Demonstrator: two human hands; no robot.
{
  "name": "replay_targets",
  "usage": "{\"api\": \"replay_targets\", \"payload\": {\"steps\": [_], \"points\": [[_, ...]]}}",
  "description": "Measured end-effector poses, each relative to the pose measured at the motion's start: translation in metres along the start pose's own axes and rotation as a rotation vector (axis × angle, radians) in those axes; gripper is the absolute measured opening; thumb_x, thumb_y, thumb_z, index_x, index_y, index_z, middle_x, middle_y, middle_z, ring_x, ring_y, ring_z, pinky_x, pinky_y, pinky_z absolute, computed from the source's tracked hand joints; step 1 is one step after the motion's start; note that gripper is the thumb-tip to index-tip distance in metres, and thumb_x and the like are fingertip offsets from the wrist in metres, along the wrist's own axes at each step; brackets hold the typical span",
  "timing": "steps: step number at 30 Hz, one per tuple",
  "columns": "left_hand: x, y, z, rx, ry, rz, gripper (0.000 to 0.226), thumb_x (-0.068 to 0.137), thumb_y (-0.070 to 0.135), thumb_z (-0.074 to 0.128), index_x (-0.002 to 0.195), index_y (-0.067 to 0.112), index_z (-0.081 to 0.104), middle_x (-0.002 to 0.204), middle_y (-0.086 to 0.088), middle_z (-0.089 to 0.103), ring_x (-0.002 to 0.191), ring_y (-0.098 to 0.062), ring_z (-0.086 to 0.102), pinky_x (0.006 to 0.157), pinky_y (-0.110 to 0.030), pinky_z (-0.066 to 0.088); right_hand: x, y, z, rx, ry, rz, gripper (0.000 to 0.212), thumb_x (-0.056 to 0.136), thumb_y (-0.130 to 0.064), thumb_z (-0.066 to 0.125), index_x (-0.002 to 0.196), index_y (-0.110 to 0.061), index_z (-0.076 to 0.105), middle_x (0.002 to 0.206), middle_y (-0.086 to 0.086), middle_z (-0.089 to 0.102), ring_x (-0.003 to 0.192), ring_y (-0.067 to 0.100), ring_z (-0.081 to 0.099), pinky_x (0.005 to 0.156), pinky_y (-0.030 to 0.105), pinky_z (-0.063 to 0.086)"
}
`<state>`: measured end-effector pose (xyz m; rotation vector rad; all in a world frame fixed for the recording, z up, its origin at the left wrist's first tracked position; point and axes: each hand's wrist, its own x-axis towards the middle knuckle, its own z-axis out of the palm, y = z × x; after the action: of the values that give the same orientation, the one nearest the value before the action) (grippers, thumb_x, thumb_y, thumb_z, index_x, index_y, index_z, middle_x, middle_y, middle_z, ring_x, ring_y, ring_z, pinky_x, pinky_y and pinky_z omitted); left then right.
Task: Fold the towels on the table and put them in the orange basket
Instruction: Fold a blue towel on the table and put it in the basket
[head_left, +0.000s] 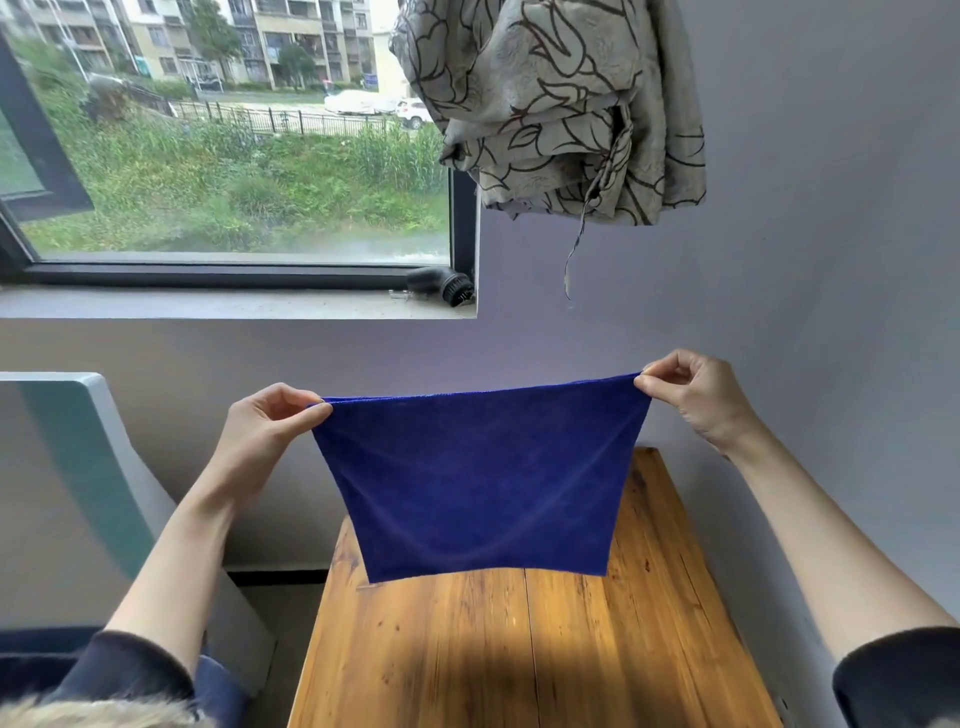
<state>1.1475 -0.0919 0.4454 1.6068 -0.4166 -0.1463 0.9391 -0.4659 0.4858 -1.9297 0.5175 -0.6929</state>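
Towel: blue towel (480, 478) hangs stretched in the air above the far end of the wooden table (519, 649).
Left hand: left hand (265, 426) pinches the towel's upper left corner.
Right hand: right hand (693, 397) pinches the upper right corner.
Background: window (228, 135) far left; patterned curtain (556, 109) bunched far right.

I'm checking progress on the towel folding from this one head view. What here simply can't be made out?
- Orange basket: nowhere in the head view, so its place and contents are unknown.
- Other towels: none visible; the held blue towel hides the far part of the wooden table.
- Table's near edge: cut off by the bottom of the frame.
- Towel layers: pinched by the left hand and right hand; how many folds is unclear.
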Motion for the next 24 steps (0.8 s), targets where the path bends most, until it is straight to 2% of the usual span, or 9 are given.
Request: {"api": "replay_targets", "payload": {"steps": [5,11,13,15,17,20,24], "points": [[-0.004,-0.002,-0.001,0.028,-0.007,0.0,0.006,0.078,0.006,0.072,0.075,0.01,0.068,0.071,0.007,0.071,0.067,-0.003,0.063,0.066,-0.01,0.05,-0.002,0.002,-0.001,-0.041,0.005,0.0,0.02,0.078,-0.006,0.071,0.066,-0.018,0.062,0.075,0.0,0.067,0.061,-0.001,0.06,0.062,0.008,0.049],[-0.002,0.003,0.001,0.0,0.059,0.029,0.009,0.079,0.004,0.071,0.075,0.01,0.066,0.068,0.01,0.07,0.065,-0.001,0.063,0.064,-0.009,0.05,-0.003,-0.004,0.0,-0.071,0.013,-0.011,0.019,0.079,-0.007,0.071,0.067,-0.019,0.062,0.076,-0.001,0.067,0.071,0.012,0.062,0.062,0.007,0.049],[-0.002,0.004,0.001,0.023,0.063,0.03,0.01,0.078,0.004,0.071,0.075,0.011,0.065,0.067,0.01,0.069,0.065,-0.001,0.063,0.064,-0.009,0.049,-0.005,-0.006,0.002,-0.091,0.011,-0.01,0.017,0.079,-0.008,0.071,0.069,-0.017,0.061,0.077,0.001,0.066,0.072,0.013,0.061,0.065,0.012,0.05],[-0.003,0.004,0.0,0.09,0.057,0.046,0.012,0.077,0.003,0.073,0.074,0.011,0.064,0.068,0.007,0.069,0.063,0.0,0.062,0.063,-0.008,0.049,-0.007,-0.007,0.002,-0.109,0.017,-0.014,0.015,0.079,-0.007,0.071,0.073,-0.014,0.059,0.08,0.005,0.065,0.073,0.014,0.059,0.069,0.018,0.048],[-0.004,0.003,0.001,0.192,0.053,0.084,0.013,0.077,0.001,0.073,0.074,0.011,0.064,0.073,0.0,0.068,0.062,0.001,0.062,0.061,-0.007,0.049,-0.01,-0.006,0.003,-0.124,0.02,-0.01,0.012,0.08,-0.006,0.07,0.086,-0.011,0.061,0.087,0.005,0.063,0.078,0.014,0.059,0.073,0.017,0.047],[-0.005,0.003,0.002,0.284,0.051,0.124,0.014,0.077,0.003,0.073,0.073,0.011,0.063,0.077,-0.002,0.068,0.068,-0.008,0.063,0.064,-0.009,0.05,-0.015,-0.001,0.006,-0.247,-0.017,0.007,0.022,0.084,-0.007,0.066,0.107,-0.008,0.066,0.095,0.003,0.064,0.088,0.013,0.058,0.081,0.019,0.042],[-0.006,0.0,0.004,0.301,0.034,0.101,0.011,0.077,0.003,0.073,0.074,0.007,0.063,0.075,-0.005,0.068,0.06,0.001,0.062,0.061,-0.008,0.049,-0.021,0.005,0.006,-0.363,-0.07,-0.022,0.015,0.087,-0.008,0.063,0.099,-0.008,0.072,0.093,0.001,0.069,0.09,0.013,0.061,0.084,0.023,0.044]]}}
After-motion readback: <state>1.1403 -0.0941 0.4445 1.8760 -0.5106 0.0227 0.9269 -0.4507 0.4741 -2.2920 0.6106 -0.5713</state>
